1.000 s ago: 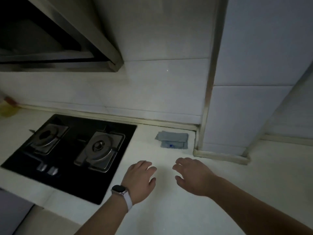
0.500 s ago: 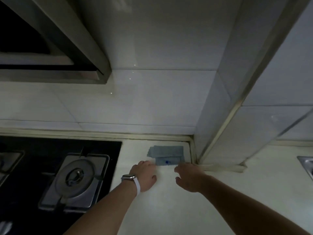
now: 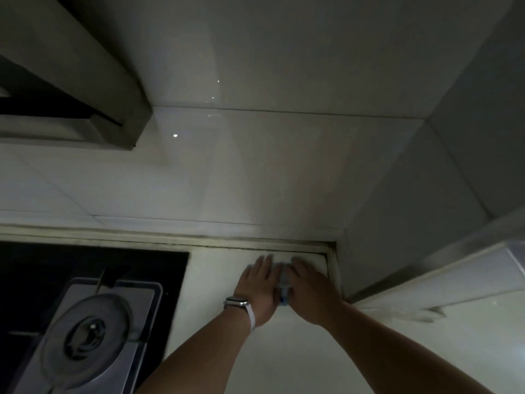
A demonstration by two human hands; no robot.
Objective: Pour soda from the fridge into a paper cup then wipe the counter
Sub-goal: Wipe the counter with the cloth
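Note:
A folded grey-blue cloth (image 3: 284,283) lies on the pale counter (image 3: 298,359) in the back corner, by the wall and a tiled pillar. Both hands rest on top of it, so only a narrow strip with a blue mark shows between them. My left hand (image 3: 260,284), with a watch on its wrist, covers the cloth's left part, fingers stretched toward the wall. My right hand (image 3: 311,291) covers the right part next to the pillar. No soda, cup or fridge is in view.
A black gas hob (image 3: 93,317) with a steel burner sits to the left of the hands. A range hood (image 3: 85,89) hangs at the upper left. The tiled pillar (image 3: 412,237) juts out on the right, and the counter continues behind it.
Both hands have reached forward from the open counter onto the cloth in the corner and now cover it. The view has moved closer and shifted right.

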